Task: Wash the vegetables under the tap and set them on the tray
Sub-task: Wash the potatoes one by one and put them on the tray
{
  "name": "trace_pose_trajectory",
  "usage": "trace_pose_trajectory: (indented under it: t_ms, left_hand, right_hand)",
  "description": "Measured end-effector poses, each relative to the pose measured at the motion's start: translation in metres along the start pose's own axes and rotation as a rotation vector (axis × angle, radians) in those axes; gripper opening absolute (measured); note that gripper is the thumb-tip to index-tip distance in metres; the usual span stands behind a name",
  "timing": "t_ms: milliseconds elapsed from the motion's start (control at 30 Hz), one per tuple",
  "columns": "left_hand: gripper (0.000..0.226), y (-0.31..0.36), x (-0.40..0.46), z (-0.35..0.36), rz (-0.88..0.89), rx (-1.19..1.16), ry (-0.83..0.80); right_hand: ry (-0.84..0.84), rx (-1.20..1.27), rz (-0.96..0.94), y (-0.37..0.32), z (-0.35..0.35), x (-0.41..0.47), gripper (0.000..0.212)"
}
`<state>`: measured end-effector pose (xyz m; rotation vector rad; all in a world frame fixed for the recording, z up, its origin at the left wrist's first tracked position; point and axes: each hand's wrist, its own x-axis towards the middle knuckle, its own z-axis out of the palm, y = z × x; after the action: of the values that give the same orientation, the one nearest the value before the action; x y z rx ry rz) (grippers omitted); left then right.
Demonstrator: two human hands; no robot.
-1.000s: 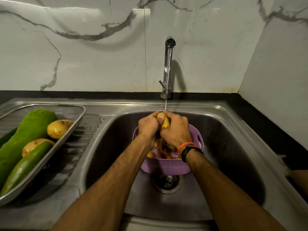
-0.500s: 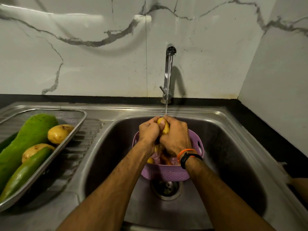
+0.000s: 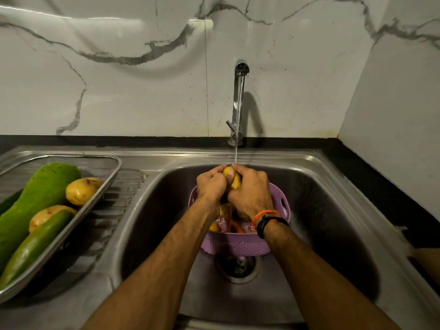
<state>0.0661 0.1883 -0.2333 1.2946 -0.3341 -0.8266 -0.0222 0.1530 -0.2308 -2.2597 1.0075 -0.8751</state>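
Over the steel sink [image 3: 309, 191], a person's left hand [image 3: 210, 184] and right hand [image 3: 251, 194] close together around one yellow potato [image 3: 234, 181], fingers curled on it from both sides, directly beneath the thin stream falling from the tap [image 3: 239, 96] at twelve o'clock. Wet and smooth-skinned, the potato is likely slippery yet firm and fairly dense, so a full wrap around its middle, as here, seems the safest hold; pinching its tapered end would invite a slip. Just below the hands sits a single purple basket [image 3: 235, 246] above the drain [image 3: 238, 267], holding more unwashed produce: at least two yellow pieces and something orange, the exact count hidden by the wrists. At nine o'clock, one mesh tray [image 3: 114, 167] on the drainboard carries four washed items: two potatoes [image 3: 82, 190] and two long green gourds [image 3: 35, 201]. Behind stands a marble-patterned wall [image 3: 119, 79].
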Motion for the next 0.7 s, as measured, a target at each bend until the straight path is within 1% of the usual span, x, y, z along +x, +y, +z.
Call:
trace_pose_trajectory:
  t_ms: [67,200,300,400,467,567,600,700]
  left_hand:
    - [0.032,-0.0008,-0.0002,0.0014,0.028,0.024,-0.010]
    - [0.032,-0.0047,0.0026,0.0025,0.072,0.127,-0.047]
    - [0.028,-0.0041,0.0042,0.0014,0.059,0.151,-0.047]
    - [0.020,-0.0017,0.0007,0.0014,-0.016,0.069,-0.080]
    - [0.022,0.0002,-0.0010,0.0002,-0.069,0.003,-0.122]
    - [0.022,0.0024,-0.0020,-0.0002,-0.057,-0.032,-0.124]
    - [0.022,0.0027,-0.0029,-0.0004,-0.046,-0.040,-0.105]
    - [0.025,0.0030,-0.0035,-0.0022,-0.025,-0.028,-0.079]
  right_hand:
    - [0.037,-0.023,0.007,-0.0004,0.0014,0.0002,0.044]
    - [-0.044,0.027,0.023,0.0048,0.0032,0.0038,0.046]
    - [0.016,0.078,0.059,0.0065,0.0021,0.0042,0.037]
    - [0.036,0.125,0.054,0.0053,0.0021,0.0029,0.036]
    - [0.026,0.139,0.043,0.0058,0.0016,0.0028,0.038]
    - [0.003,0.139,0.036,0.0044,0.0024,0.0051,0.038]
    - [-0.026,0.120,0.023,0.0035,0.0044,0.0061,0.041]
    - [-0.125,0.047,-0.007,0.0024,0.0085,0.0083,0.059]
